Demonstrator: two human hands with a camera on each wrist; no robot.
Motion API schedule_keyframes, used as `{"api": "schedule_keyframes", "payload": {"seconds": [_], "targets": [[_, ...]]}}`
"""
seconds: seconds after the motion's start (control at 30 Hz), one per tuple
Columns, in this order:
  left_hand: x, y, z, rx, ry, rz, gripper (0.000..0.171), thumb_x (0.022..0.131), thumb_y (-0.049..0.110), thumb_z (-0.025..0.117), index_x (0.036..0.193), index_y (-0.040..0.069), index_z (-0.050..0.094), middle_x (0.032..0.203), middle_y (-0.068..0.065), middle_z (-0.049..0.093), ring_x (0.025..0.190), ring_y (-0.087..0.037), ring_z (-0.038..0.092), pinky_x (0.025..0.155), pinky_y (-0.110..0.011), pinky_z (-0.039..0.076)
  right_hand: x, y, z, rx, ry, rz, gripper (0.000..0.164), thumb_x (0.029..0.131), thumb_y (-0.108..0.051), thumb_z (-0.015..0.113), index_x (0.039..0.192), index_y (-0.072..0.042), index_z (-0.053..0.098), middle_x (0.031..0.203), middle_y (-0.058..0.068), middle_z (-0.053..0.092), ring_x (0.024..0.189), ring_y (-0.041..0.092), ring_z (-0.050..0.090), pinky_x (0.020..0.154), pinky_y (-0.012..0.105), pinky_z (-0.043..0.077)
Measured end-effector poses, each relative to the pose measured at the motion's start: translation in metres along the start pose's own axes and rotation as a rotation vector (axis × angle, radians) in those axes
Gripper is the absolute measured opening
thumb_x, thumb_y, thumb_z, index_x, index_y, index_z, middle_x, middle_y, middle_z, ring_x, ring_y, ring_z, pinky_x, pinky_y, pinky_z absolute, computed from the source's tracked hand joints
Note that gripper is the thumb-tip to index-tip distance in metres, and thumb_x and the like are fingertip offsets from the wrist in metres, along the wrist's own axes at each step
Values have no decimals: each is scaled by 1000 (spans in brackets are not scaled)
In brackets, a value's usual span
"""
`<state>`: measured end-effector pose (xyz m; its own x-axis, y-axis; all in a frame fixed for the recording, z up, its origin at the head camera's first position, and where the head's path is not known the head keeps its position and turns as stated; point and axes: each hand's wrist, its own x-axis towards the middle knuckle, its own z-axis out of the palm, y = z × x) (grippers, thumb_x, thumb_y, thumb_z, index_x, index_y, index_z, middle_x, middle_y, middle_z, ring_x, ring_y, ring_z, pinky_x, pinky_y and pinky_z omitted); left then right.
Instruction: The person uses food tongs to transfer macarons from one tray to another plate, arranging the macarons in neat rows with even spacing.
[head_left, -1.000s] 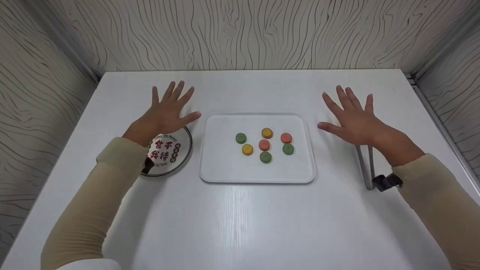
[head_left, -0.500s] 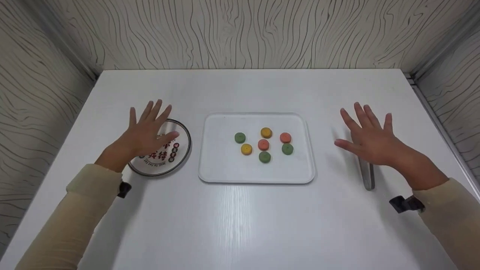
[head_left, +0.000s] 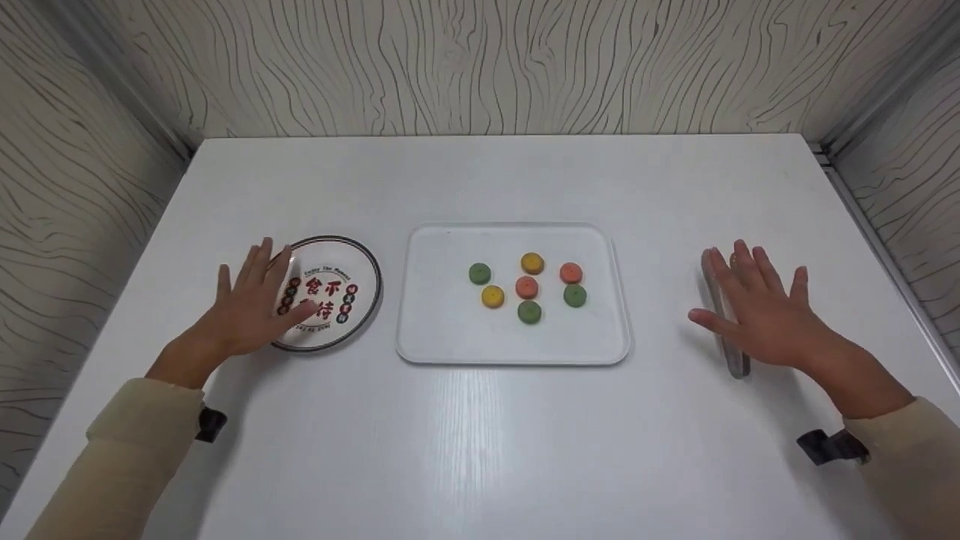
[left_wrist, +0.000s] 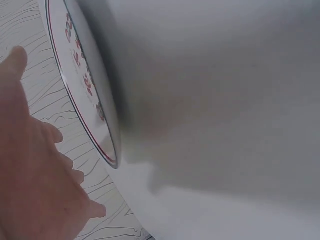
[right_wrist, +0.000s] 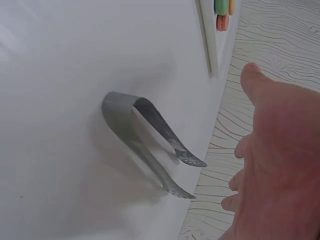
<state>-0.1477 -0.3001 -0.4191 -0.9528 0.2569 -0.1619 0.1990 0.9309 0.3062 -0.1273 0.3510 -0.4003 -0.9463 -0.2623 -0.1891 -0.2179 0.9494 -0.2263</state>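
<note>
My left hand (head_left: 251, 307), fingers spread, hovers over the near-left part of a round plate (head_left: 352, 262) printed with red characters, and holds nothing. In the left wrist view the plate (left_wrist: 95, 115) lies apart from the hand. On the other side, my right hand (head_left: 772, 319) is stretched out above metal tongs (head_left: 739, 364), partly hiding them. The right wrist view has the tongs (right_wrist: 125, 120) lying on the table, their two arms apart, with the hand (right_wrist: 285, 160) clear of them. Between the hands, a white tray (head_left: 439, 337) bears several macarons (head_left: 526, 287) in green, yellow and coral.
A white table (head_left: 465, 442) carries everything. A wood-grain patterned panel (head_left: 480, 67) rises behind its far edge, with similar panels at the left and right sides. Dark wrist camera mounts (head_left: 832, 448) stick out below the sleeves.
Both hands have drawn back toward the near edge and outward, left hand to the left, right hand to the right. Plate, tray, macarons and tongs stay where they were.
</note>
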Motion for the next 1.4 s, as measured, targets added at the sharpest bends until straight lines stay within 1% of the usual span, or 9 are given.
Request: {"api": "schedule_keyframes", "payload": {"seconds": [0.13,0.33,0.43,0.5,0.6,0.8,1.03,1.2,1.4], "targets": [[-11,-5,6,1,-16,-25,108,95,66,55,161,-3,5,166,-31,-5,153,-49,-5,113,-75,-7,-4,5,8,-26,23,37,101,101,-61,50,161,3,-1,162,39,-3,149,56,-5,104,83,-9],[-20,-10,11,9,-22,-56,115,90,67,60,160,-5,4,165,-33,-4,152,-51,-5,112,-77,-4,-10,12,19,46,30,127,106,102,-61,47,156,13,-5,156,47,-4,145,64,-2,104,84,-1],[-22,-10,12,-6,-32,-53,119,88,68,62,160,-6,3,165,-33,-4,152,-50,-5,112,-77,-4,-12,14,23,58,37,157,108,102,-61,48,152,20,-2,153,51,0,142,67,4,105,83,8],[-23,-11,13,-17,-38,-48,121,87,68,64,160,-6,2,165,-33,-5,152,-51,-6,112,-76,-5,-13,15,25,54,40,163,108,102,-60,48,149,25,1,150,54,4,139,70,9,105,81,14],[-24,-12,15,-18,-52,-44,123,86,69,65,160,-6,1,165,-34,-6,152,-51,-7,113,-76,-4,-14,15,27,53,35,161,108,102,-58,49,146,29,4,147,56,10,136,71,16,105,79,21],[-22,-13,19,-14,-64,-37,125,85,69,66,160,-6,0,164,-34,-7,152,-51,-8,113,-76,-3,-16,13,30,75,-4,175,107,103,-58,48,146,29,3,147,55,14,136,68,20,100,78,29],[-19,-13,22,-9,-62,-41,130,82,72,67,159,-7,0,164,-34,-7,152,-50,-8,114,-74,-1,-15,15,33,76,3,173,100,105,-52,48,148,27,4,146,55,16,134,68,24,94,80,34],[-16,-11,21,0,-67,-27,133,81,73,67,157,-12,-2,164,-34,-7,152,-51,-8,116,-73,0,-14,17,33,90,11,170,91,106,-42,49,147,27,7,145,54,20,130,67,29,91,79,36],[-8,-8,21,-12,-65,-9,135,81,73,67,154,-16,-4,163,-35,-10,152,-50,-9,119,-68,2,-14,21,32,72,25,126,73,105,-21,50,143,31,15,143,55,23,129,70,28,94,80,34]]}}
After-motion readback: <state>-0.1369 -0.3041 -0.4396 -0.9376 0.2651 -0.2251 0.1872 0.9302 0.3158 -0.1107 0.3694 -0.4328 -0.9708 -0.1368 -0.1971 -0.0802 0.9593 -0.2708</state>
